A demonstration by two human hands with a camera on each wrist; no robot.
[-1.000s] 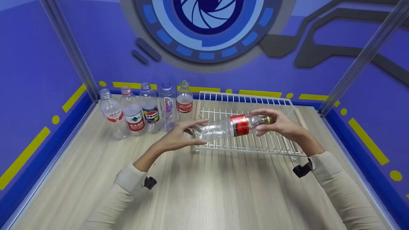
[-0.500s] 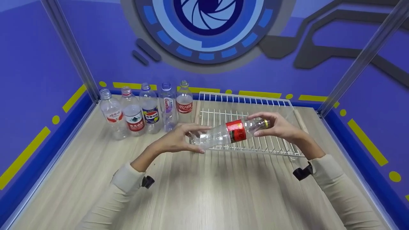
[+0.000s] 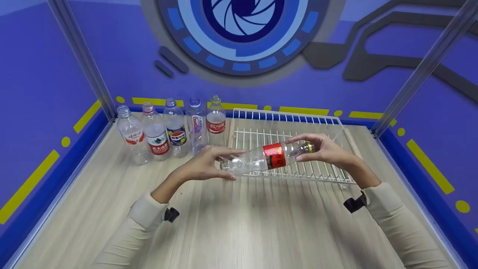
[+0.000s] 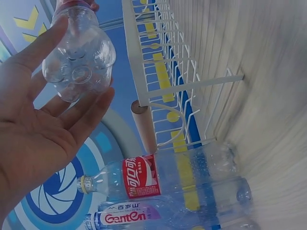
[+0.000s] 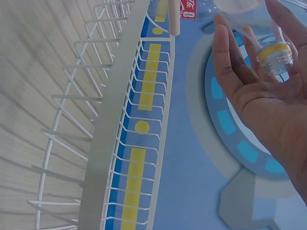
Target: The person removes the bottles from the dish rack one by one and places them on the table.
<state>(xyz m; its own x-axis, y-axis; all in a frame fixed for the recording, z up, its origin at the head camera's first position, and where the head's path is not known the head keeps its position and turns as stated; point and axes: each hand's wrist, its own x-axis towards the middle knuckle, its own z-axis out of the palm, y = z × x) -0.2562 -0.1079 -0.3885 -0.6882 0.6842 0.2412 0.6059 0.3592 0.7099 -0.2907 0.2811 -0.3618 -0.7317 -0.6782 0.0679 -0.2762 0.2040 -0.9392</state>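
A clear plastic bottle (image 3: 274,155) with a red label is held almost level above the white wire rack, tilted slightly with its neck end to the right and higher. My left hand (image 3: 205,163) grips the base end, thumb on the near side and fingers on the far side. In the left wrist view the lobed base of the bottle (image 4: 79,62) faces the palm. My right hand (image 3: 328,150) holds the neck between thumb and fingers. The capless mouth with its yellow ring (image 5: 276,57) points toward the palm in the right wrist view.
The wire rack (image 5: 115,96) stands on the wooden table (image 3: 239,224) under the bottle. Left of it, several capless bottles stand upright in a row, from a bottle with a red-and-white label (image 3: 136,138) to a red-labelled one (image 3: 216,123). Blue panels (image 3: 123,56) enclose the table.
Both hands have shifted the bottle a little to the left and nearer the body, and its base end has dipped. The grip on each end stays the same.
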